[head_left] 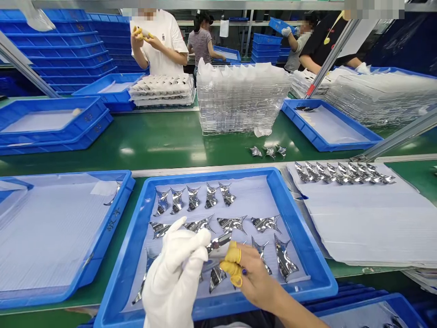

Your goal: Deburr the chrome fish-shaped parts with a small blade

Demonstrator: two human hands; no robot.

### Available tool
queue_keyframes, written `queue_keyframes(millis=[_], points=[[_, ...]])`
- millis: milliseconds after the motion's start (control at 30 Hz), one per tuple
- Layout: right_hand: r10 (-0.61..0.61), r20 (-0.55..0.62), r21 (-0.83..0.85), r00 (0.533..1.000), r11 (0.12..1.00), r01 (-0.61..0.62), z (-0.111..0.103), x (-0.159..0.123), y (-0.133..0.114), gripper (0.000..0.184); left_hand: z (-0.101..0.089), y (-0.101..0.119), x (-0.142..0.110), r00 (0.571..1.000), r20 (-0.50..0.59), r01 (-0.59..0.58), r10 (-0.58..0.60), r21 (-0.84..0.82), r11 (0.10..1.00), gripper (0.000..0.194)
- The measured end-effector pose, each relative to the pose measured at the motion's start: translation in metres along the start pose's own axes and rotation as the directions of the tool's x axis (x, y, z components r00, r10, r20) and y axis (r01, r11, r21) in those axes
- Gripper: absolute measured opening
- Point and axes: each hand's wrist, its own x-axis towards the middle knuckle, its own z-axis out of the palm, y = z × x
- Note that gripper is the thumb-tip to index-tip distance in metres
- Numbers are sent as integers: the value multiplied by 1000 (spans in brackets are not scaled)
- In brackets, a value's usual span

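My left hand [177, 273], in a white glove, and my right hand [247, 273], with yellow finger cots on thumb and forefinger, together pinch one shiny chrome winged part [218, 240] over the middle blue tray [300, 246]. Both hands are closed on it. Several more chrome parts [232, 223] lie in rows on a white sheet inside that tray.
A blue tray with a white liner [112, 228] sits at left. A white sheet [368, 218] at right carries a row of chrome parts [341, 173]. Beyond lie three loose parts [268, 151], a stack of clear blister trays [239, 95], more blue trays, and several other people working.
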Motion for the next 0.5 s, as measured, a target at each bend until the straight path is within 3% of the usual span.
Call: queue_keyframes(millis=[67, 133, 200, 367, 500], points=[[108, 69, 144, 992, 983, -117, -2, 0, -6, 39, 0, -1, 3, 978, -27, 204, -205, -46, 978, 12], [207, 119, 185, 971, 956, -227, -5, -3, -11, 43, -1, -3, 6, 913, 0, 407, -408, -80, 910, 24], [270, 125, 153, 955, 945, -288, -7, -6, -14, 47, -3, -5, 9, 851, 51, 525, -523, -106, 844, 35], [366, 133, 190, 921, 903, -386, -8, -4, -21, 47, -5, -10, 12, 815, 106, 579, -569, -119, 807, 37], [442, 147, 335, 885, 820, -465, -7, 5, -25, 41, -6, -8, 13, 838, 127, 544, -531, -120, 830, 38]])
